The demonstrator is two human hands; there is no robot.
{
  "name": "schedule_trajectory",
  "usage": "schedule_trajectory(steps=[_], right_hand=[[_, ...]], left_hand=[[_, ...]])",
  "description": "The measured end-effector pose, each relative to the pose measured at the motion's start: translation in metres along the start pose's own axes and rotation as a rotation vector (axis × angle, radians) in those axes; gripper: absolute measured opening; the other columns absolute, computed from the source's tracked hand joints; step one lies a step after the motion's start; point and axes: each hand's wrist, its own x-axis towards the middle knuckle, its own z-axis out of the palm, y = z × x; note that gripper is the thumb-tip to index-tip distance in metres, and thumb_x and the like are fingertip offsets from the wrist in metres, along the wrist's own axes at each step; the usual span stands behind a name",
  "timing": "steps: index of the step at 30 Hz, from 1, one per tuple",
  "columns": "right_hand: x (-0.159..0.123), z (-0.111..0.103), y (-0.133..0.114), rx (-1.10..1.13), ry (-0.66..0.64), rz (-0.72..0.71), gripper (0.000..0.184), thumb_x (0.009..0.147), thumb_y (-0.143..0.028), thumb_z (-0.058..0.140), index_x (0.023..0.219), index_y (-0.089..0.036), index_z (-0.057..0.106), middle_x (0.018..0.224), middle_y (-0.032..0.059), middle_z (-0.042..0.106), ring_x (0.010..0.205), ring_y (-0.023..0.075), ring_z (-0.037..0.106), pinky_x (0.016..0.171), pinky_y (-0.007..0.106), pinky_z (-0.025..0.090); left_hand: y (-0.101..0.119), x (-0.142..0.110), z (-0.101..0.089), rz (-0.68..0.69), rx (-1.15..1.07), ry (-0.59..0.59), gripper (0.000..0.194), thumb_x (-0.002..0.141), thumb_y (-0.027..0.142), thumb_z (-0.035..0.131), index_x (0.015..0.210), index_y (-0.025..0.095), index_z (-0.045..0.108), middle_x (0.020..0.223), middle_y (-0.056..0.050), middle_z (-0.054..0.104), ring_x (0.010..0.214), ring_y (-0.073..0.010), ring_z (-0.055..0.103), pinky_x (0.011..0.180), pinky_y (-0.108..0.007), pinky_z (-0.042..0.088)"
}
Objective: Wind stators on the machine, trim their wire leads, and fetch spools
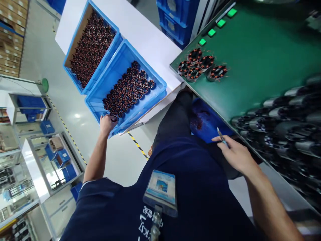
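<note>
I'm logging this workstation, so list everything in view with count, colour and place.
Bins: two, blue, on white table
Wound rings: uncountable, dark and copper, in bins
Loose rings: about five, black and orange, green worktop's corner
Squares: four, bright green, worktop's edge
Cylindrical parts: many, silver and black, right
Crates: stacked, blue, top
Container: one, blue, below worktop
Striped tape: yellow-black, floor
Shelving: white, left background, contents unclear
Badge: one, pale blue, chest
Pen-like tool: one, right hand
Hands: two, bare; left hand holding a ring, right hand near container
</note>
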Motion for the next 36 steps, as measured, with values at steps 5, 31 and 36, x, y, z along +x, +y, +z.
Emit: schedule_trajectory(steps=[5,31,36], right_hand=[[0.001,-0.013,-0.011,0.112,0.013,-0.034,0.04,0.085,-0.05,0.06,0.108,-0.03,0.087,0.08,0.0066,0.078,0.067,0.0291,0.062,0.075,0.044,0.053],[-0.083,-0.022,-0.025,0.334,0.08,-0.134,0.038,0.098,-0.037,0.06,0.127,-0.023,0.081,0.078,-0.0013,0.072,0.065,0.019,0.058,0.077,0.034,0.049],[-0.105,-0.006,-0.013,0.61,0.16,-0.116,0.037,0.106,-0.044,0.062,0.127,-0.021,0.083,0.086,-0.0009,0.071,0.076,0.0175,0.061,0.077,0.032,0.048]], left_hand=[[0.001,0.017,0.027,0.012,0.079,-0.04,0.032,0.091,0.047,0.082,0.106,0.022,0.096,0.137,-0.021,0.083,0.143,-0.0489,0.064,0.142,-0.071,0.027],[0.432,0.069,-0.107,1.013,-1.08,0.383,0.047,0.084,0.063,0.104,0.088,0.029,0.072,0.142,-0.01,0.08,0.156,-0.0335,0.059,0.152,-0.068,0.016],[0.432,0.067,-0.109,1.121,-1.034,0.352,0.043,0.085,0.064,0.102,0.089,0.032,0.074,0.134,-0.009,0.081,0.152,-0.0329,0.059,0.153,-0.06,0.022]])
